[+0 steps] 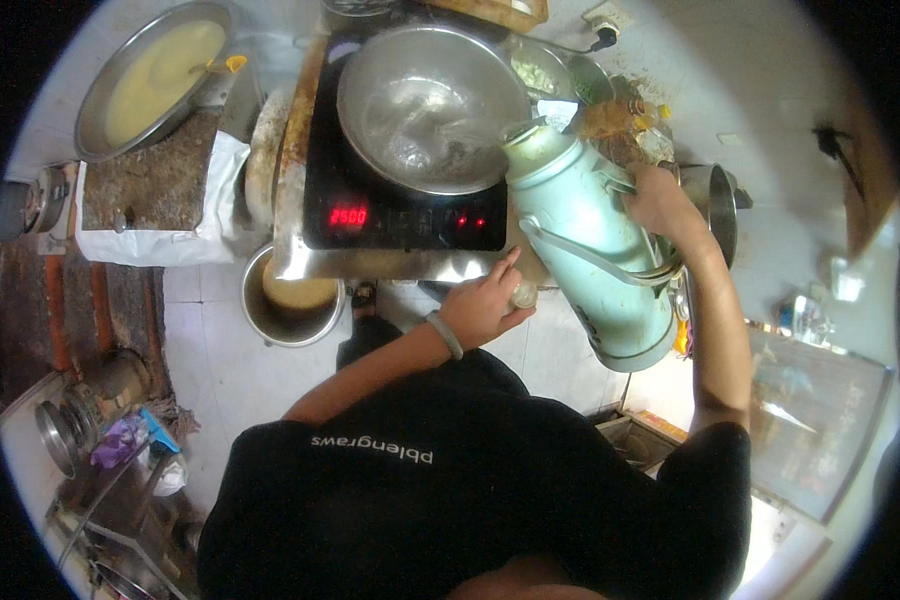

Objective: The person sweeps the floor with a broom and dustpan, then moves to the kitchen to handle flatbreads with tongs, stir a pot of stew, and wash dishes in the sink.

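Note:
My right hand (pixel 660 196) grips the side handle of a pale green vacuum flask (pixel 581 225). The flask is tilted, and its uncorked mouth sits at the right rim of a steel wok (pixel 356 142). Clear, rippling liquid (pixel 427 124) lies in the wok; a stream from the flask cannot be made out. The wok rests on a black induction cooker (pixel 412 225) with lit red digits. Below the cooker's front edge, my left hand (pixel 480 306) holds a small pale round stopper (pixel 524 294), partly hidden by the fingers, with the index finger extended.
A steel basin (pixel 94 139) of pale yellow liquid with a yellow-handled utensil stands at upper left. A steel pot (pixel 292 342) sits below the cooker. Bowls (pixel 544 67) and an oil bottle (pixel 607 120) crowd behind the flask. A plugged-in cord (pixel 604 37) runs along the wall.

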Demonstrator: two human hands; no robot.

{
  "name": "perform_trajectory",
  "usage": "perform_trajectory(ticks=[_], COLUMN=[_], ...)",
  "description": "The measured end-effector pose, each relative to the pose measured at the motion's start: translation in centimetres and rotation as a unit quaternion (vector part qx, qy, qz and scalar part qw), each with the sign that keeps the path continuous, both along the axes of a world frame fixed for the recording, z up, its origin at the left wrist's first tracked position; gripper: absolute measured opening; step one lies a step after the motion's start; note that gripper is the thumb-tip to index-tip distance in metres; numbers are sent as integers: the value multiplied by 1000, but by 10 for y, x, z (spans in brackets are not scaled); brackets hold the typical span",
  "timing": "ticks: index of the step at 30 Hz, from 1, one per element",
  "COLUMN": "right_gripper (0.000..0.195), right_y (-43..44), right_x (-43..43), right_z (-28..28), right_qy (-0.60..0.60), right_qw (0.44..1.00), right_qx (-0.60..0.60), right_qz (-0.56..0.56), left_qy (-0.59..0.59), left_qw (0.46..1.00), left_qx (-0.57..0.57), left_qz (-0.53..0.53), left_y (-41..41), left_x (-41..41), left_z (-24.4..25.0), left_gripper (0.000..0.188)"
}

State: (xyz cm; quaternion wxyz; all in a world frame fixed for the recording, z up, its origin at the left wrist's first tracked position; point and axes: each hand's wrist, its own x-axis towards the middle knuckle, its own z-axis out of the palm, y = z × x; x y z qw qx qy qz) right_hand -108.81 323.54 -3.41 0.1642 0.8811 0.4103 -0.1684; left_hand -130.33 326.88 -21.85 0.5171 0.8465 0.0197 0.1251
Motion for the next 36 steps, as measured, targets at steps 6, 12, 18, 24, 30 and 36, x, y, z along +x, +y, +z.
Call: perform_trajectory(ticks=[6,12,18,24,30,36], right_gripper=[24,26,27,27,33,33], right_y=[2,2,10,9,13,15], right_x=[-2,1,-3,0,-5,-1], right_z=[-1,-1,3,2,7,4], right_qy=[-23,-25,-16,-33,-7,0], right_qw=[1000,999,999,999,1000,996], right_qx=[11,20,-25,-23,-28,-85], right_qz=[2,13,-16,18,-4,-18], left_qy=[-13,-26,-42,-51,-74,-53], left_qw=[1000,999,998,997,995,995], left_qx=[9,3,1,4,4,-8], left_qz=[-1,21,41,53,61,81], left_y=[2,4,4,5,10,11], left_x=[0,-2,-3,-4,-7,-10], left_z=[7,8,6,9,12,13], left_gripper=[39,42,42,42,42,41])
